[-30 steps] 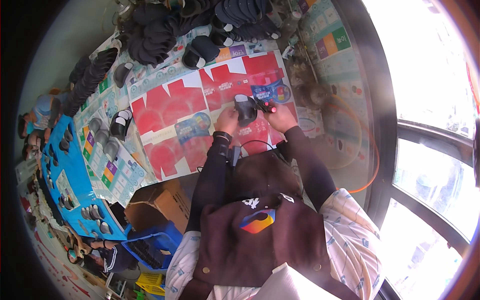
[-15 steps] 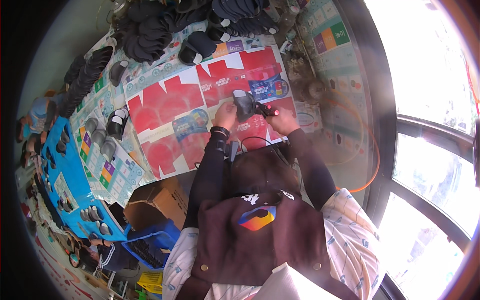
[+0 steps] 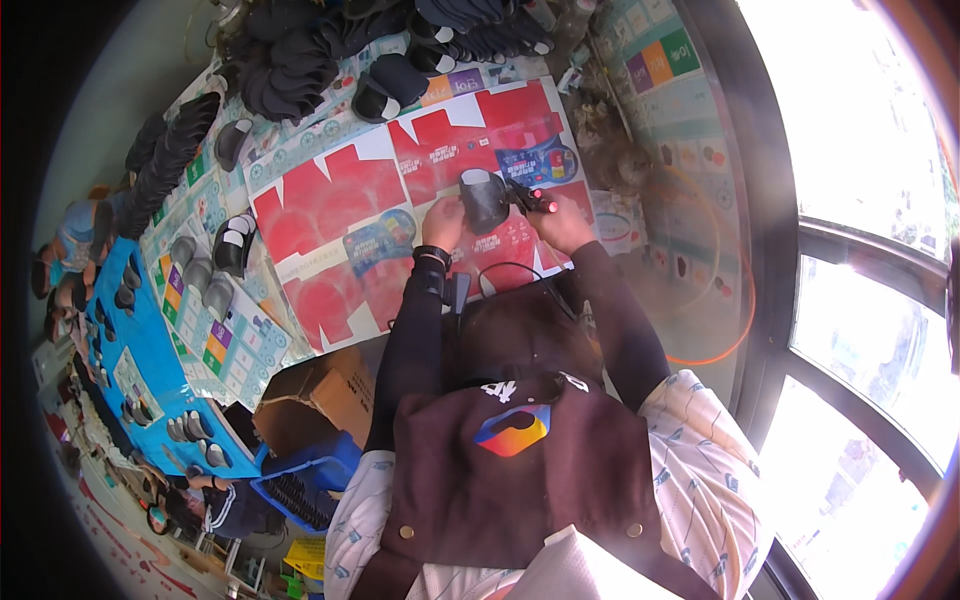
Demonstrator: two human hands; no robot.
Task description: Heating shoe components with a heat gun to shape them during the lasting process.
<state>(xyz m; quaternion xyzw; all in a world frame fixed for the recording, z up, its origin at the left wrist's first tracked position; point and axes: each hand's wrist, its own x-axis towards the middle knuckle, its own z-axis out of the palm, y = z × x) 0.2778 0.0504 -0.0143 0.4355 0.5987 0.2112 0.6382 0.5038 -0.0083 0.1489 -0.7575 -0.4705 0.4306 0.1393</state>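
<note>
Over the printed cardboard, my left hand is closed on the edge of a black shoe piece with a pale patch at its far end. It looks like a slipper upper. From the right, my right hand grips a black hand tool with red ends. The tool's front end is close against the right side of the shoe piece; whether they touch I cannot tell. Exactly what kind of tool it is does not show. Part of my left fingers is hidden.
Red-printed cardboard covers the table. Stacks of black shoe pieces stand at the back. Several grey pieces lie at left. An orange hose loops at right by the window. Below left are a carton and a blue crate.
The view has shifted slightly. My left hand, the shoe piece, my right hand and the tool stay close together, with the shoe piece turned a little. Both hands keep their grips.
</note>
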